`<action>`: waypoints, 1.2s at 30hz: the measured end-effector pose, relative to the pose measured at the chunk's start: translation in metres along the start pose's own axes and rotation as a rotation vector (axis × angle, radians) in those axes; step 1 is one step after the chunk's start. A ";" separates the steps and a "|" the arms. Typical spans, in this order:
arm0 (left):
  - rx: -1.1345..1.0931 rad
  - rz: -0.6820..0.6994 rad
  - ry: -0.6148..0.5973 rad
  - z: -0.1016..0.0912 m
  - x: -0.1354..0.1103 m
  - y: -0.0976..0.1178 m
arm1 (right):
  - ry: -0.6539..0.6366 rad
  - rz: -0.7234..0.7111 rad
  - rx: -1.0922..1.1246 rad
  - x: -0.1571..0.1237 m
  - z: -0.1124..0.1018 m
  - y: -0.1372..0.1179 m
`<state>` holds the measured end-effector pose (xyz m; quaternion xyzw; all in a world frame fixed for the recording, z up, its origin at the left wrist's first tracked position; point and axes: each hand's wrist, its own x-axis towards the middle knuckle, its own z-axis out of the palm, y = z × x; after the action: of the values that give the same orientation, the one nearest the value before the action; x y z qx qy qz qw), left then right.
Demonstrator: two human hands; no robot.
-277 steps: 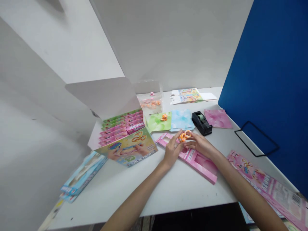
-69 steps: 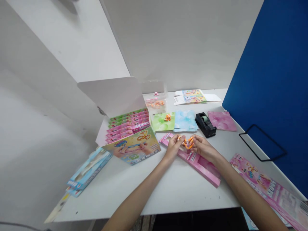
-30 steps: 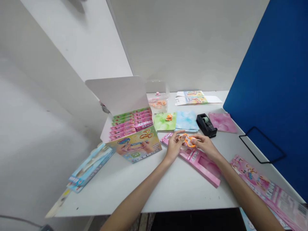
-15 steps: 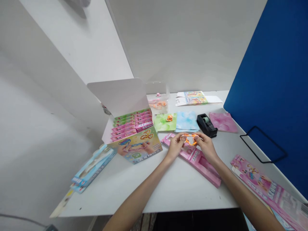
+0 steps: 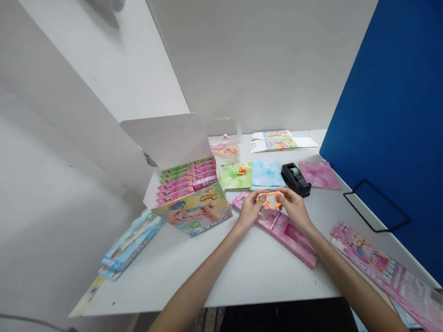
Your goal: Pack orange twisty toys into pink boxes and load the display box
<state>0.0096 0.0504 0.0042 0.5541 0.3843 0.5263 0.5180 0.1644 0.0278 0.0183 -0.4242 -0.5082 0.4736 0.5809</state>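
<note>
My left hand [image 5: 249,210] and my right hand [image 5: 291,206] both pinch a small orange loop toy [image 5: 268,199] between them, stretched out sideways just above a long pink box [image 5: 282,228] that lies on the white table [image 5: 249,272]. The fingers of both hands are closed on the toy's ends. Another small orange toy [image 5: 241,170] rests on a green card [image 5: 232,177] behind my hands.
An open display carton [image 5: 187,184] full of pink and green packs stands at the left. Blue boxes [image 5: 129,242] lie at the table's left edge. A black tape dispenser [image 5: 294,179], blue and pink cards, a clear bag of orange toys [image 5: 224,148] and flat pink cartons [image 5: 384,267] surround my hands.
The orange toy, coiled into rings earlier, is now opened out into a wide loop between my hands. My hands stay in the same place above the pink box.
</note>
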 end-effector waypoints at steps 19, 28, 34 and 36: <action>-0.175 -0.017 0.010 0.001 -0.002 -0.001 | -0.216 0.195 0.263 -0.002 -0.008 0.005; 0.017 0.074 0.010 0.003 -0.006 -0.007 | -0.141 0.075 0.008 0.000 -0.011 0.001; 0.056 0.079 0.016 0.007 -0.011 -0.005 | -0.097 0.063 -0.081 0.006 -0.017 0.004; 0.070 0.080 0.031 0.007 -0.011 -0.005 | -0.086 0.061 -0.096 0.008 -0.018 0.007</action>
<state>0.0157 0.0391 -0.0022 0.5784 0.3879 0.5414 0.4710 0.1817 0.0365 0.0108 -0.4461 -0.5415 0.4840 0.5230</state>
